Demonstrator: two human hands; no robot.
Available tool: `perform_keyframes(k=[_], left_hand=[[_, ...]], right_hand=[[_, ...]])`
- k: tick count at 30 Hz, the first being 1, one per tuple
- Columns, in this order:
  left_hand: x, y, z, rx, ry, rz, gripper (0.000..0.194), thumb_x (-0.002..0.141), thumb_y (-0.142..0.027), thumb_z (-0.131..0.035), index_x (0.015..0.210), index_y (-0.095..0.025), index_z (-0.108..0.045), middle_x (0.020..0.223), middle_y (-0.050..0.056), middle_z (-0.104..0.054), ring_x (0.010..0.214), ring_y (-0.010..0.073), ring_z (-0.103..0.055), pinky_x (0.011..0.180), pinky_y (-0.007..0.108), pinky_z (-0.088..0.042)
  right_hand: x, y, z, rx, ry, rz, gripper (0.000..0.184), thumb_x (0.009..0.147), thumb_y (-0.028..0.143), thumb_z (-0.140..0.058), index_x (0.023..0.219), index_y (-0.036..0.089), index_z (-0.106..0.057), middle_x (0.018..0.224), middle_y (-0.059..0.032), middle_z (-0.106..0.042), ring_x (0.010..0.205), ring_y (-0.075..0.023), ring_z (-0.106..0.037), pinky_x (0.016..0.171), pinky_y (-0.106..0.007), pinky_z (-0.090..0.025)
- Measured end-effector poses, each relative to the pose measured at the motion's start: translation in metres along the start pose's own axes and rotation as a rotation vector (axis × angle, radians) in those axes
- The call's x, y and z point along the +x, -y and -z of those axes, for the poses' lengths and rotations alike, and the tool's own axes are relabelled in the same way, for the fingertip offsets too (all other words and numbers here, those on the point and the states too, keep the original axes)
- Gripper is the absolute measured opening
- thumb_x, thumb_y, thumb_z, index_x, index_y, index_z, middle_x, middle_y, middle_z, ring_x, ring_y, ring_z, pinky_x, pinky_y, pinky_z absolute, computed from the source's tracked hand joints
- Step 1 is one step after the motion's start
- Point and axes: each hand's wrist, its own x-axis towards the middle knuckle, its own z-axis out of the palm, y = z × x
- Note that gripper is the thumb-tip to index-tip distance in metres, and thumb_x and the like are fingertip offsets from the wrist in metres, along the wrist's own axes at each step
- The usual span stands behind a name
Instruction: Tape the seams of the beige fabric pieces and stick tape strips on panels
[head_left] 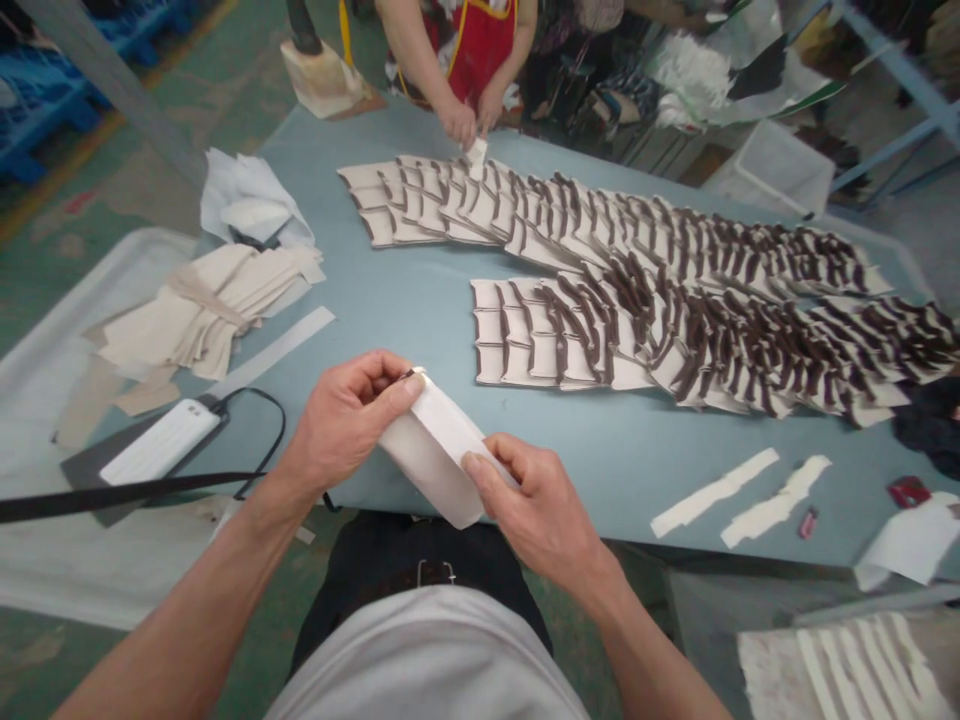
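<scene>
Both my hands hold one white cut piece [439, 450] just above the near edge of the blue-grey table [420, 310]. My left hand [345, 410] pinches its upper corner between thumb and fingers. My right hand [536, 500] grips its lower right side with the thumb on top. Beyond my hands lie two long overlapping rows of white pieces with dark brown trim [675, 320]. At the far edge a person in a red apron has both hands [469, 120] closed on a small white piece at the end of the far row.
A loose heap of beige pieces [202, 305] and crumpled white sheets [251, 205] lie at the left. A white flat device with a black cable [161, 440] sits near my left arm. White backing strips [739, 490] lie at the right, near a small red object [907, 490].
</scene>
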Motion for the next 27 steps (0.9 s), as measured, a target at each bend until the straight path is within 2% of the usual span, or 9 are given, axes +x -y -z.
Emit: perform_keyframes(k=[6, 9, 11, 13, 16, 18, 22, 25, 27], left_hand=[[-0.001, -0.013, 0.012, 0.086, 0.08, -0.126, 0.024, 0.081, -0.041, -0.074, 0.076, -0.018, -0.068, 0.069, -0.001, -0.064, 0.059, 0.0126, -0.051, 0.052, 0.022, -0.038], [-0.004, -0.023, 0.015, 0.106, 0.178, -0.152, 0.022, 0.083, -0.038, -0.072, 0.074, -0.018, -0.068, 0.068, -0.002, -0.063, 0.056, 0.0107, -0.048, 0.049, 0.02, -0.036], [-0.007, -0.031, 0.015, 0.144, 0.259, -0.149, 0.021, 0.085, -0.036, -0.071, 0.074, -0.017, -0.069, 0.067, -0.002, -0.062, 0.054, 0.0096, -0.047, 0.048, 0.019, -0.037], [-0.01, -0.038, 0.014, 0.185, 0.33, -0.153, 0.02, 0.087, -0.034, -0.07, 0.076, -0.017, -0.07, 0.069, -0.003, -0.064, 0.054, 0.009, -0.048, 0.048, 0.018, -0.038], [-0.015, -0.049, 0.014, 0.223, 0.411, -0.176, 0.018, 0.087, -0.033, -0.07, 0.079, -0.017, -0.074, 0.073, -0.001, -0.069, 0.057, 0.0098, -0.053, 0.05, 0.018, -0.041], [-0.02, -0.054, 0.016, 0.259, 0.428, -0.185, 0.017, 0.087, -0.032, -0.068, 0.08, -0.018, -0.075, 0.07, -0.002, -0.068, 0.057, 0.0104, -0.054, 0.051, 0.018, -0.041], [-0.032, -0.054, 0.026, 0.363, 0.414, -0.18, 0.019, 0.089, -0.031, -0.064, 0.083, -0.019, -0.078, 0.063, -0.004, -0.064, 0.054, 0.01, -0.051, 0.048, 0.019, -0.036], [-0.04, -0.049, 0.031, 0.396, 0.389, -0.192, 0.018, 0.091, -0.032, -0.065, 0.083, -0.019, -0.075, 0.059, -0.006, -0.058, 0.051, 0.0091, -0.046, 0.046, 0.019, -0.032], [-0.045, -0.046, 0.033, 0.407, 0.351, -0.212, 0.016, 0.092, -0.031, -0.067, 0.082, -0.019, -0.072, 0.056, -0.008, -0.051, 0.049, 0.008, -0.042, 0.044, 0.018, -0.03]], right_hand=[[-0.025, -0.03, 0.008, -0.126, 0.154, -0.071, 0.04, 0.104, 0.043, -0.051, 0.071, 0.022, -0.06, 0.058, 0.0036, -0.06, 0.054, -0.0132, -0.052, 0.054, -0.026, -0.035], [-0.028, -0.033, 0.028, -0.258, -0.015, -0.006, 0.019, 0.099, 0.038, -0.064, 0.09, 0.022, -0.07, 0.074, 0.0008, -0.074, 0.065, -0.0168, -0.066, 0.064, -0.028, -0.047], [-0.02, -0.026, 0.038, -0.204, -0.158, 0.13, 0.017, 0.095, 0.037, -0.072, 0.103, 0.022, -0.071, 0.092, -0.0033, -0.08, 0.08, -0.0194, -0.074, 0.078, -0.032, -0.056], [-0.004, -0.012, 0.04, -0.088, -0.214, 0.352, 0.032, 0.092, 0.04, -0.077, 0.115, 0.021, -0.069, 0.109, -0.0076, -0.08, 0.097, -0.0213, -0.076, 0.091, -0.035, -0.059], [0.028, 0.011, 0.031, 0.057, -0.149, 0.676, 0.057, 0.088, 0.054, -0.081, 0.129, 0.019, -0.064, 0.126, -0.011, -0.076, 0.117, -0.024, -0.072, 0.103, -0.036, -0.057], [0.047, 0.022, 0.022, 0.12, -0.028, 0.797, 0.067, 0.086, 0.06, -0.081, 0.134, 0.018, -0.061, 0.127, -0.0107, -0.074, 0.116, -0.0232, -0.072, 0.101, -0.033, -0.057], [0.065, 0.03, 0.016, 0.044, 0.182, 0.798, 0.062, 0.084, 0.062, -0.081, 0.124, 0.017, -0.066, 0.092, -0.0007, -0.074, 0.077, -0.0131, -0.068, 0.072, -0.024, -0.052], [0.063, 0.031, 0.019, -0.165, 0.199, 0.804, 0.045, 0.086, 0.06, -0.083, 0.091, 0.018, -0.067, 0.068, 0.006, -0.062, 0.059, -0.0084, -0.053, 0.059, -0.024, -0.035], [0.058, 0.033, 0.021, -0.296, 0.195, 0.868, 0.05, 0.088, 0.061, -0.08, 0.073, 0.019, -0.058, 0.062, 0.0059, -0.054, 0.057, -0.0086, -0.047, 0.057, -0.026, -0.027]])
